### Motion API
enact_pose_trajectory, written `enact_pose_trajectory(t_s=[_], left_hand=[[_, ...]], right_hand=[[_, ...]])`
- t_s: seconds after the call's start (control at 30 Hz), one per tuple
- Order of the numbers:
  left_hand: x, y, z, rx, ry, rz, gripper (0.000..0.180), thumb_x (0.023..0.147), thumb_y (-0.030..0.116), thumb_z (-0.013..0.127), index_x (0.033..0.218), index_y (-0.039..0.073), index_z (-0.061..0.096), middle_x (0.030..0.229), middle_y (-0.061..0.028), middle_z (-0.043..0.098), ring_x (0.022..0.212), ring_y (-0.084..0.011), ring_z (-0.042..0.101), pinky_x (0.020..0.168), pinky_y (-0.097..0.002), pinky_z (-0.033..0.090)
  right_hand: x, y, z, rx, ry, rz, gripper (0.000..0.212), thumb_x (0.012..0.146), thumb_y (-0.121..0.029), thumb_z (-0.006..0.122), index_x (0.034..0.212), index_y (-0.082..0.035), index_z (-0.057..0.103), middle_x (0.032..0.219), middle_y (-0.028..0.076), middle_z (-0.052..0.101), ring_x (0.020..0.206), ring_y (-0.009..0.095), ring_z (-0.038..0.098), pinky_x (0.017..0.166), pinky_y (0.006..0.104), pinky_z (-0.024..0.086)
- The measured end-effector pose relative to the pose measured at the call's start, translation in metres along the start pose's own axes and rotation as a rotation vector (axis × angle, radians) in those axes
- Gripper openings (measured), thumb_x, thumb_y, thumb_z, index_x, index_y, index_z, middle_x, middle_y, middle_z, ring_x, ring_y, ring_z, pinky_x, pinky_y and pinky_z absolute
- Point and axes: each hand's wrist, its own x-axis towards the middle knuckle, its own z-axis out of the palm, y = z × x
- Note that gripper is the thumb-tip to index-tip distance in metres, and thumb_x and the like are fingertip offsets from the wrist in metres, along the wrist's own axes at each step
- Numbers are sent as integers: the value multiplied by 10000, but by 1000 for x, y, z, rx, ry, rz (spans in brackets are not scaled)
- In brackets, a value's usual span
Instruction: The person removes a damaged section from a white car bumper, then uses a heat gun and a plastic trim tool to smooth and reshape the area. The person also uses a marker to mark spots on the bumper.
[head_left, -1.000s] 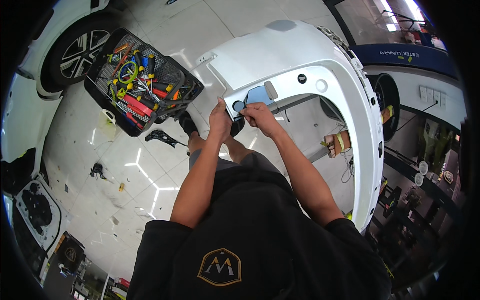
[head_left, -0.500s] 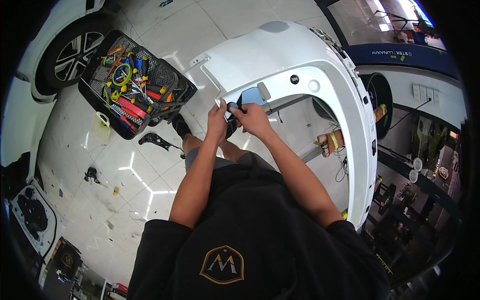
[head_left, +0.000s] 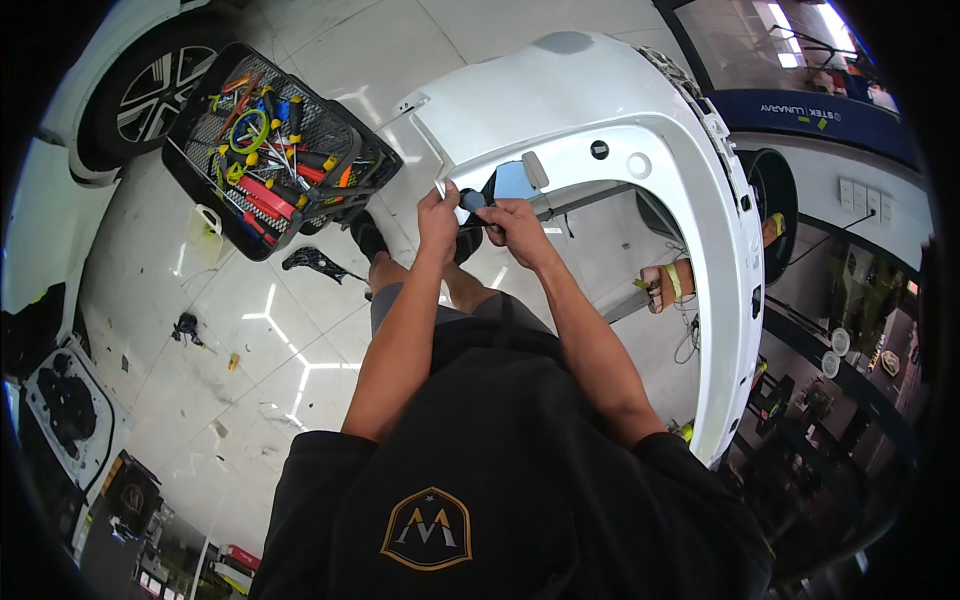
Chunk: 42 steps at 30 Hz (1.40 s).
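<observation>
My left hand [head_left: 438, 225] is closed at the near left corner of a white car body panel [head_left: 500, 110]. Its thumb and fingers are pressed together by the panel's edge, and what they grip, if anything, is hidden. Just to the right, my right hand [head_left: 518, 238] pinches a dark piece whose flat round end [head_left: 473, 201] faces up between the two hands. I cannot tell its exact kind. Behind the right fingers lies a light blue flat sheet [head_left: 515, 180] with black beside it, and a small grey-beige tab [head_left: 536, 170] adjoins it on the panel.
On the left stands a black mesh basket [head_left: 178, 160] of hand tools, near a car wheel [head_left: 150, 95]. A black plastic part [head_left: 318, 262] and a pale jug [head_left: 205, 238] sit on the tiled floor. The panel's large curved arch spans the right side, with a padded stand [head_left: 668, 285] beneath.
My right thumb has shifted off the dark piece's round end, which now shows more fully. Both hands stay at the panel's corner. The whole view has shifted slightly.
</observation>
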Motion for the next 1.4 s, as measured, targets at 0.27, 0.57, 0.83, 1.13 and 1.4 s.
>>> enact_pose_trajectory(t_s=[0.27,0.57,0.83,1.13,1.4], left_hand=[[-11,10,-13,478,101,105,394,1009,362,661,1002,-32,660,777,-58,596,672,-168,518,632,-359,450],[-46,72,-9,1146,-228,653,400,913,297,732,1287,174,660,1015,-119,602,907,-354,656,772,-469,539],[-39,61,-23,1231,-176,689,284,978,253,642,1225,119,681,1052,-108,631,932,-313,681,777,-459,542],[-60,65,-9,1199,-158,594,413,899,308,754,1280,166,677,1207,-164,498,989,-352,649,813,-466,540],[-38,45,-17,1069,-241,582,291,889,283,766,1140,140,726,1057,-122,546,926,-323,618,814,-418,525]], right_hand=[[-11,2,-5,-197,-57,-44,346,1047,-338,614,838,-63,639,675,20,638,523,88,550,504,244,428],[-19,-7,-1,-150,-96,-60,401,1082,-383,537,902,-40,638,666,38,641,571,102,596,547,253,483],[-15,0,-1,-189,-36,-15,404,1077,-373,551,878,-32,634,659,39,633,561,113,591,550,259,486],[-16,3,-4,-255,33,2,419,1066,-378,566,890,-15,676,647,38,631,569,113,601,552,266,490],[-23,-23,-1,-849,301,-24,576,981,-507,600,784,20,724,659,177,685,652,329,706,623,429,540]])
